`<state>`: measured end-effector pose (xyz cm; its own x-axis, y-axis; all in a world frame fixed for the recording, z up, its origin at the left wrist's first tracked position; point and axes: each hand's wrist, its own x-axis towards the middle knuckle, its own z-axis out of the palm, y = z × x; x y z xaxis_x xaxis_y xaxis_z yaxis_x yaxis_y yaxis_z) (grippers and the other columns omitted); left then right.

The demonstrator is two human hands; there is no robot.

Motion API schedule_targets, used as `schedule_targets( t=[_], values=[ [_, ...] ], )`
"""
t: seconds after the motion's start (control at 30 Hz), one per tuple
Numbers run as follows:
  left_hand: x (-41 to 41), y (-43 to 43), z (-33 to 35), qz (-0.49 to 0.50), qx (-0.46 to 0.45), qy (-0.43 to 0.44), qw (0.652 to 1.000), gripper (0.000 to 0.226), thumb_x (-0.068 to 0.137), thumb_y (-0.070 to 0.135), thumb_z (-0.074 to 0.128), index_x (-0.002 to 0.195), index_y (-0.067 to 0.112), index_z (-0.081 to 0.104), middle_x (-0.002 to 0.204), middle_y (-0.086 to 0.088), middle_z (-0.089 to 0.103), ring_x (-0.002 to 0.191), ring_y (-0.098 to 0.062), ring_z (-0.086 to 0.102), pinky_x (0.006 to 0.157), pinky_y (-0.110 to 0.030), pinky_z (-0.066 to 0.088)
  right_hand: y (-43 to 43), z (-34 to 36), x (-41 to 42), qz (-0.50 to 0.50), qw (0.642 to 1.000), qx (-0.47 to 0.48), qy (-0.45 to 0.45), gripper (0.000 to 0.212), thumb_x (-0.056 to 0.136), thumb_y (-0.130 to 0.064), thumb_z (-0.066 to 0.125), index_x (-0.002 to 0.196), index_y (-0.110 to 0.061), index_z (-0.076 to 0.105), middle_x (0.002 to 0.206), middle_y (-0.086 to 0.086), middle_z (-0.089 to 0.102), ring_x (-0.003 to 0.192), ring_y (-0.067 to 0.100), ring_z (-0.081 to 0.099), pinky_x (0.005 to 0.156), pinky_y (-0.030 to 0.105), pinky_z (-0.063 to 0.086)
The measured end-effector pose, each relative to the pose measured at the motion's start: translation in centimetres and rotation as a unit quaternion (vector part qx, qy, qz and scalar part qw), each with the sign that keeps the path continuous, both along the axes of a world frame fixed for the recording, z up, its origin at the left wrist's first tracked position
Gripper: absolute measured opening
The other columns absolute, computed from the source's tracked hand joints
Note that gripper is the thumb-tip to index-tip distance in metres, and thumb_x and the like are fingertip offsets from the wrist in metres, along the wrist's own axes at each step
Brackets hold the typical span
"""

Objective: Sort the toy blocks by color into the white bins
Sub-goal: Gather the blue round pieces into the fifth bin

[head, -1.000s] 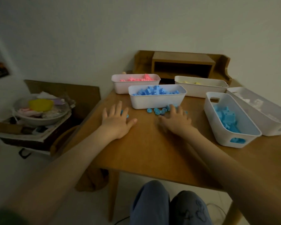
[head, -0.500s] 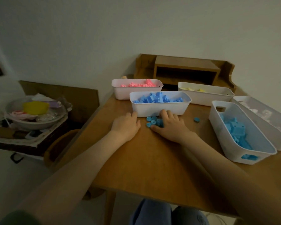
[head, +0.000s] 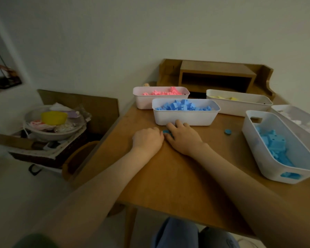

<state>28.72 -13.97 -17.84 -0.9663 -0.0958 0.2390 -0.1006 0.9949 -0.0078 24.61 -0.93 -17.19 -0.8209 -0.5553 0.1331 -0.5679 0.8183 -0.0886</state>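
Raking seems in hand: blue pieces (head: 166, 132) are penned between the left hand (head: 148, 139), curled, contents unseen, and the slack-fingered right hand (head: 184, 137); scooping into the blue bin (head: 186, 118) is needed next.

A home: wooden desk (head: 168, 176), cluttered basket (head: 43, 155) beside it.

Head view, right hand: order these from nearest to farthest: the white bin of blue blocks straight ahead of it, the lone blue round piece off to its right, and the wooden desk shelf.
1. The white plastic bin of blue blocks, just beyond the right hand, at its fingertips.
2. The lone blue round piece, lying apart to the hand's right.
3. The wooden desk shelf, at the far back.
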Motion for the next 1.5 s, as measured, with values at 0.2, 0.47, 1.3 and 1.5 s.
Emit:
schedule_targets(
  t=[0.2, 0.47, 1.3, 1.5],
  values=[
    [0.1, 0.0, 0.2, -0.027, 0.0, 0.001, 1.0, 0.033, 0.102, 0.031, 0.03, 0.104, 0.009, 0.056, 0.1, -0.009, 0.064, 0.087, -0.025, 0.063, 0.061, -0.033, 0.038, -0.2, 0.6, 0.6, 0.003, 0.998, 0.058, 0.028, 0.033, 0.099, -0.042, 0.032, 0.117, -0.017, 0.046, 0.106, 0.005, 0.058, 0.087, 0.02, 0.061, 0.066, 0.029, 0.049],
    [0.2, -0.4, 0.6, -0.046, 0.037, -0.038, 0.998, 0.029, 0.102, 0.027, 0.029, 0.104, 0.009, 0.052, 0.101, -0.01, 0.062, 0.086, -0.026, 0.061, 0.063, -0.034, 0.042, 1.8, 1.0, 1.8, -0.041, 0.999, 0.005, 0.004, 0.017, 0.099, -0.027, 0.038, 0.101, -0.014, 0.048, 0.091, 0.006, 0.063, 0.075, 0.021, 0.061, 0.059, 0.032, 0.049],
    [-0.5, 22.5, 7.9, -0.255, 0.179, -0.036, 0.949, 0.022, 0.103, 0.028, 0.029, 0.1, 0.013, 0.046, 0.088, -0.004, 0.058, 0.074, -0.018, 0.055, 0.053, -0.028, 0.035, 21.7, 5.9, 2.6, -0.221, 0.951, -0.213, 0.025, 0.014, 0.094, -0.024, 0.042, 0.094, -0.017, 0.054, 0.091, 0.004, 0.059, 0.083, 0.021, 0.057, 0.077, 0.038, 0.05],
    [-1.6, 25.2, 7.6, -0.238, 0.133, -0.028, 0.962, 0.025, 0.102, 0.017, 0.025, 0.115, 0.006, 0.043, 0.116, -0.016, 0.056, 0.101, -0.033, 0.057, 0.065, -0.035, 0.038, 22.7, 6.0, 2.2, -0.221, 0.95, -0.219, 0.003, 0.025, 0.097, -0.014, 0.036, 0.109, -0.007, 0.057, 0.103, 0.015, 0.061, 0.093, 0.03, 0.058, 0.086, 0.043, 0.047]
  ],
)
